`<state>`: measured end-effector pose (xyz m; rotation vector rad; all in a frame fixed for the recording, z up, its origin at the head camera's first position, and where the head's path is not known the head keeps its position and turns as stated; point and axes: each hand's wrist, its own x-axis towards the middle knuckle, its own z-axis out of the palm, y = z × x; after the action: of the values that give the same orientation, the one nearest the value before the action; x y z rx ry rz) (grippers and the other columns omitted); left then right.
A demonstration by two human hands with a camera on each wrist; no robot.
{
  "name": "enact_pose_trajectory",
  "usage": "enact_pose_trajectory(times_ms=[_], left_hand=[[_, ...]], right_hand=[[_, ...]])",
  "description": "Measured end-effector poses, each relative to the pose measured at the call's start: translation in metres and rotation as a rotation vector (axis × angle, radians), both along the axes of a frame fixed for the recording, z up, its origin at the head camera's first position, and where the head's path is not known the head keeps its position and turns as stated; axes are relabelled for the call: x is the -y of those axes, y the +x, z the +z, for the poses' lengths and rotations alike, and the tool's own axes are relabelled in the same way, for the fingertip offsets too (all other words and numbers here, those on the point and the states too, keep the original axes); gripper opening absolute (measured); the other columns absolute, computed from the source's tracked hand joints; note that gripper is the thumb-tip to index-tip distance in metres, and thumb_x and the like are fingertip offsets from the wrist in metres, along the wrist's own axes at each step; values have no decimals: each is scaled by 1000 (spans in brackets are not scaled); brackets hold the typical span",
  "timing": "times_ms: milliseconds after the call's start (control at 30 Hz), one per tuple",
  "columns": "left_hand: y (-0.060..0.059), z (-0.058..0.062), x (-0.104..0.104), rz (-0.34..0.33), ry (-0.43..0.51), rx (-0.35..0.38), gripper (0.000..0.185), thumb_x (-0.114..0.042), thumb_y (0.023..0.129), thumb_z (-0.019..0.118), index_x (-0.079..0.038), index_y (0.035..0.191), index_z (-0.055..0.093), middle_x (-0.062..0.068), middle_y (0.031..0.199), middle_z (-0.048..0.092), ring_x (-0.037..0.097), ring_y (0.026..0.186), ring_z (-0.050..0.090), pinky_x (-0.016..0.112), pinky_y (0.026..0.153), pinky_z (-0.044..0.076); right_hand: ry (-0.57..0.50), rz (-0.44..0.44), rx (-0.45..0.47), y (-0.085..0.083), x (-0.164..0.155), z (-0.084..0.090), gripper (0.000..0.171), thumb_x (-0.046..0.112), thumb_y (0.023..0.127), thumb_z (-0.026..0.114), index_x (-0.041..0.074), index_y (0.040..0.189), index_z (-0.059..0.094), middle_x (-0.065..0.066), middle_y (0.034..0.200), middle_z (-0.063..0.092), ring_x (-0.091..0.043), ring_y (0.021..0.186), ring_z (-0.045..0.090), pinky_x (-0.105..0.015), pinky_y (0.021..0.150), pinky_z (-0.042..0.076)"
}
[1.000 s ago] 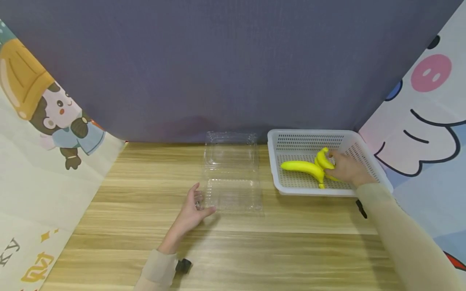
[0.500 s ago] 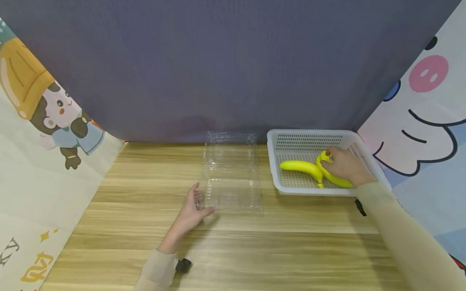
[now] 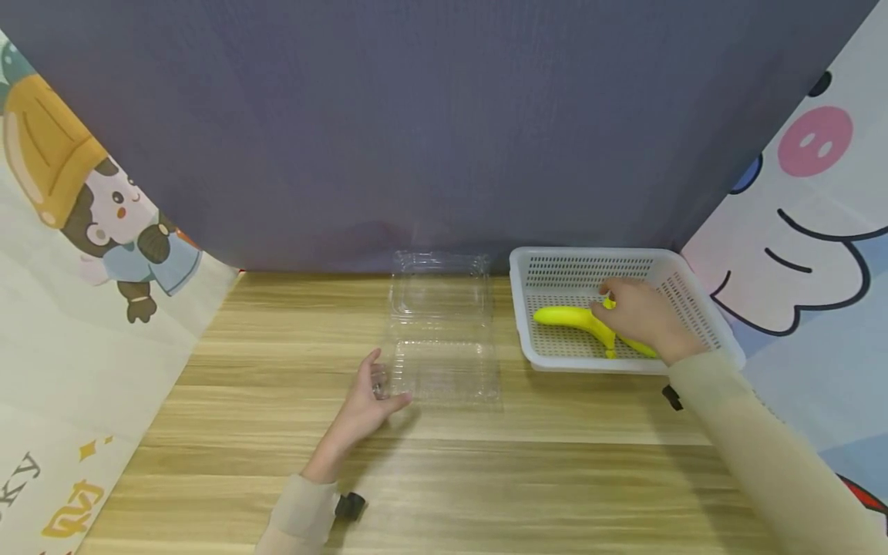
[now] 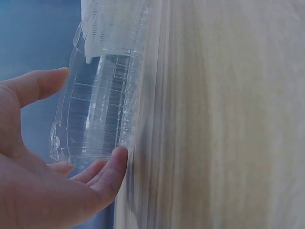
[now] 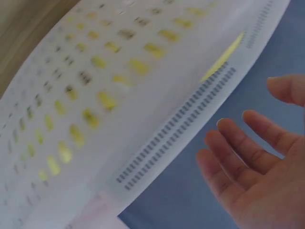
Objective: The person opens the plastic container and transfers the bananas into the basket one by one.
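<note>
A clear plastic clamshell box lies unfolded on the wooden table in the head view. At its near left corner is my left hand, thumb and fingers spread; in the left wrist view its fingertips touch or nearly touch the box's side. A white perforated basket on the right holds two yellow bananas. One banana lies on the left; the other banana is partly covered by my right hand. The right wrist view shows that hand's fingers loosely bent, with nothing between them.
A dark grey panel rises behind the table. Printed cartoon sheets stand at the left and right. The wooden tabletop stretches in front of the box and basket.
My right hand had its fingers on the right banana, which turned and settled in the basket. Now the hand has shifted left and loosened above it. My left hand has stayed at the box.
</note>
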<state>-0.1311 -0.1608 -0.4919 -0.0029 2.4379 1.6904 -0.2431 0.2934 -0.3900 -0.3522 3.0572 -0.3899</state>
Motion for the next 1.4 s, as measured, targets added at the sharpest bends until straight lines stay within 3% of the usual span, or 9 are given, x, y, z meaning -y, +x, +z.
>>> enact_pose_trajectory(times_ms=[433, 667, 867, 1400], left_hand=[[-3, -1, 2, -5, -36, -17, 103, -22, 87, 81, -7, 161, 10, 30, 155, 31, 49, 138, 38, 64, 109, 39], [-6, 1, 1, -12, -71, -42, 103, -20, 86, 81, -7, 161, 12, 30, 156, 30, 48, 138, 39, 65, 109, 39], [-7, 0, 0, -14, -65, -38, 105, -20, 84, 83, -7, 161, 13, 30, 157, 29, 48, 138, 39, 64, 109, 39], [-2, 0, -1, -30, -107, -75, 105, -28, 86, 82, -9, 162, 13, 27, 156, 30, 46, 137, 42, 62, 106, 44]], right_hand=[[-63, -21, 5, 14, 32, 17, 50, 39, 100, 58, -1, 130, 61, -26, 127, 63, -44, 114, 59, -63, 93, 50], [-153, -25, -57, 20, 43, 19, 52, 45, 101, 56, 1, 127, 64, -22, 122, 65, -39, 109, 61, -58, 91, 51], [-247, 6, -86, 21, 50, 18, 45, 39, 100, 60, -1, 122, 65, -22, 117, 66, -38, 107, 62, -56, 90, 51], [-306, 44, -94, 25, 71, 21, 37, 31, 99, 63, 0, 117, 67, -18, 112, 68, -36, 103, 63, -52, 89, 52]])
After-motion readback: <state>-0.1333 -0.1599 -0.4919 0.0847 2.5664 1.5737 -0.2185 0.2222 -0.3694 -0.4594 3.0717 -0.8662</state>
